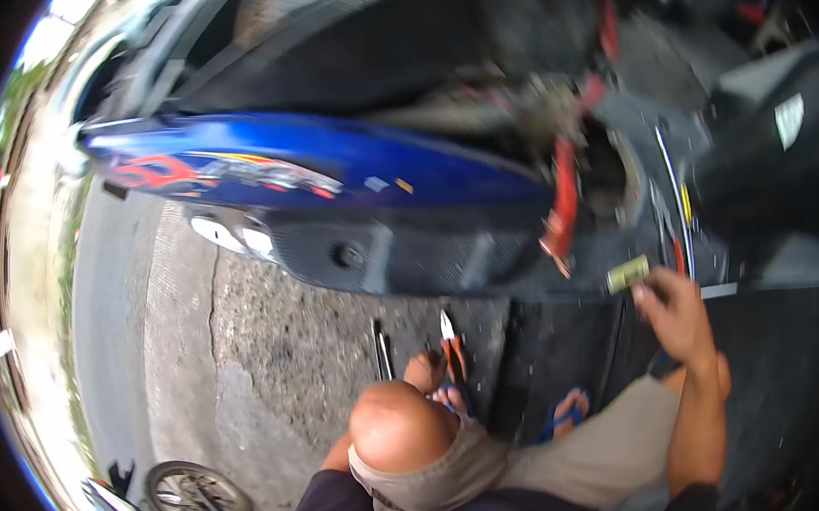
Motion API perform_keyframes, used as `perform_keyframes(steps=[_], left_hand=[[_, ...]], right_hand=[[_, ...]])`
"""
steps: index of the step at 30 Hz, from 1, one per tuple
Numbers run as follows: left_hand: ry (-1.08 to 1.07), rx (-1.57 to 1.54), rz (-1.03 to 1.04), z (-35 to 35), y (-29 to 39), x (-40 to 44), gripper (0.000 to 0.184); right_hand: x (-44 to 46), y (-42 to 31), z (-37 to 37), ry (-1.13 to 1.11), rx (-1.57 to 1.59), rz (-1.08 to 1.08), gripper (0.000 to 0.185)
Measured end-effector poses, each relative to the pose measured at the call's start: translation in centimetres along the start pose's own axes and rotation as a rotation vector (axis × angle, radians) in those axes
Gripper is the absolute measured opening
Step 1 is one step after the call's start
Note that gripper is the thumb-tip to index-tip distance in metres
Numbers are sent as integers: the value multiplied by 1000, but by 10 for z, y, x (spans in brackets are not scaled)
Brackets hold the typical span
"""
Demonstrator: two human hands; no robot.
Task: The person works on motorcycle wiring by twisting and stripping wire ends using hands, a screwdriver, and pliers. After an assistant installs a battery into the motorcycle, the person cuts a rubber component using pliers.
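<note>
My right hand (678, 317) is at the edge of the motorbike's dark footboard, fingers curled. At its fingertips is a small yellow-green rectangular piece (628, 274), apparently pinched; blur hides what kind it is. My left hand (424, 372) shows only partly behind my knee, low over the ground, and its fingers cannot be made out. Right beside it lie pliers (452, 347) with orange-and-black handles, jaws pointing away from me. Two slim dark metal tools (381, 348) lie just left of that hand.
A motorbike with a blue side panel (327, 157) stretches across in front of me, its inner frame exposed. A red bent part (563, 197) sticks out over the footboard (428, 254). Another motorbike's wheel (197, 498) stands at lower left. Rough concrete (274, 360) lies below.
</note>
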State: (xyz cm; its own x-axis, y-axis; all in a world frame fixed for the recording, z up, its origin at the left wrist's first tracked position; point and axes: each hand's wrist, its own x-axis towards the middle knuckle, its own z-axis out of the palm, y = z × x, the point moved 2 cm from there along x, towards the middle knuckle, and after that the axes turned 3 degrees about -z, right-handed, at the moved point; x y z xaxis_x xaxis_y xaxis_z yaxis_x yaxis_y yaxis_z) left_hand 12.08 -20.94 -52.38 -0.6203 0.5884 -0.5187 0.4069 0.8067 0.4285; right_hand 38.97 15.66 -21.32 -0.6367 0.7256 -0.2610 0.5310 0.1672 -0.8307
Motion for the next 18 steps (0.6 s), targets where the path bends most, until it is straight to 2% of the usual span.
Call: perform_keyframes(steps=[3, 4, 6, 8, 9, 10, 13, 15, 17, 18], left_hand=[[5, -136, -220, -16, 20, -5, 42], [115, -317, -234, -31, 22, -12, 33], [435, -860, -319, -18, -12, -1, 29], [659, -761, -320, -81, 15, -22, 25], [643, -821, -352, -102, 14, -26, 33], [739, -812, -337, -135, 37, -39, 38], [1028, -771, -55, -208, 76, -50, 21], [1125, -598, 260, -284, 131, -70, 8], [1220, -645, 628, -351, 190, -91, 10], [1230, -550, 775, -383, 223, -102, 13]], right_hand=[[-7, -22, 2, 112, 125, 12, 19], [-9, -23, 6, 159, 205, -9, 18], [-17, -48, 14, 222, 216, -51, 16], [-22, -62, 28, 261, 273, -107, 15], [-24, -67, 34, 278, 298, -117, 15], [-24, -69, 41, 280, 317, -138, 15], [-25, -81, 55, 275, 319, -147, 16], [-23, -88, 59, 260, 329, -149, 14], [-17, -94, 55, 260, 306, -174, 13], [-16, -96, 52, 258, 289, -185, 13]])
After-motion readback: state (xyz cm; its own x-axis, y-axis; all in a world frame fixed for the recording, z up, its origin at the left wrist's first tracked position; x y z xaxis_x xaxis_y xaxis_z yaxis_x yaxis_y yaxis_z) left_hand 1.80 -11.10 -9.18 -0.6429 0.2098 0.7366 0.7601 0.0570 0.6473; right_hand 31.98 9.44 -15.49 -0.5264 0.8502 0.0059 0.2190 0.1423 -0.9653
